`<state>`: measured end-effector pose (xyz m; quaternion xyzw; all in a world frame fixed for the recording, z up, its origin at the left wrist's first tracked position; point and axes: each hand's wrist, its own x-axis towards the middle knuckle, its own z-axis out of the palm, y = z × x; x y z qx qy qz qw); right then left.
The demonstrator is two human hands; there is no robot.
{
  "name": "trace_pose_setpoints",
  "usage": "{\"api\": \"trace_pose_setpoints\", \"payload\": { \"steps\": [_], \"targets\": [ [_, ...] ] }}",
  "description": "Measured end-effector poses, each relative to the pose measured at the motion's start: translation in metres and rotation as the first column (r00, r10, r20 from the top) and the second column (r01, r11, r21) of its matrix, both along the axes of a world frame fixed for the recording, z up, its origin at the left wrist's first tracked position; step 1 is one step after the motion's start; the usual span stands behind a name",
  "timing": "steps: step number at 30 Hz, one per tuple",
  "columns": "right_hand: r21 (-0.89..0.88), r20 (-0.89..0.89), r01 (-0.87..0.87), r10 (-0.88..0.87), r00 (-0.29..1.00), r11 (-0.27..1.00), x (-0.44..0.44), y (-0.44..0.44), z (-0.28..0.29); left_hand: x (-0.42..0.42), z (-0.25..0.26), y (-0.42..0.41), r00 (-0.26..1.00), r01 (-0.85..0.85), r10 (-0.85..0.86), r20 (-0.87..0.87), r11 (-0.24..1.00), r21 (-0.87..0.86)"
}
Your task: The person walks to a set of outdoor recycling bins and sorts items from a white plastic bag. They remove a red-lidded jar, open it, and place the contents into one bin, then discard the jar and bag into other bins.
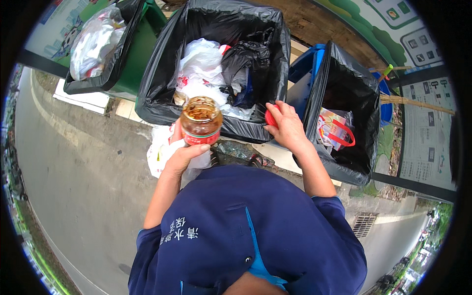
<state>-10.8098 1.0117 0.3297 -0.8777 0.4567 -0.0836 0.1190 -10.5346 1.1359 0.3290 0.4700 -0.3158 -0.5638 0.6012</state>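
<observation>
A glass jar [202, 120] with a red label and brown, oily residue inside is gripped in my left hand [184, 156]. Its mouth is uncovered and faces up toward me. White plastic bags [159, 151] hang below that same hand; whether the fingers hold them is hard to see. My right hand [287, 123] has its fingers around a red lid [272, 116], over the near right rim of the middle bin. That bin [158, 99] is lined with black plastic and contains white bags [202, 62] and a crumpled black bag [245, 61].
To the right, a black-lined bin [313, 107] holds a printed bag with a red handle [341, 132]. On the left, a green bin [134, 61] carries a full clear bag [97, 44]. Display boards [426, 140] stand behind. A drain grate [365, 225] lies in the pavement at right.
</observation>
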Motion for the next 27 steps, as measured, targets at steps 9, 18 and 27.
{"api": "trace_pose_setpoints", "payload": {
  "steps": [9, 18, 27],
  "targets": [
    [0.400, 0.781, -0.562, 0.052, 0.622, 0.724, 0.056, 0.002, 0.047, 0.000, 0.007, 0.003, 0.967, 0.255, -0.254, -0.022, 0.964, 0.070],
    [0.356, 0.768, -0.716, 0.248, 0.590, 0.600, 0.076, -0.017, 0.027, 0.005, 0.003, 0.005, 0.939, 0.341, -0.328, -0.101, 0.924, 0.175],
    [0.350, 0.615, -0.431, 0.142, 0.775, 0.832, 0.084, -0.006, 0.027, -0.016, 0.010, -0.004, 0.943, 0.283, -0.228, -0.244, 0.933, 0.221]
  ]
}}
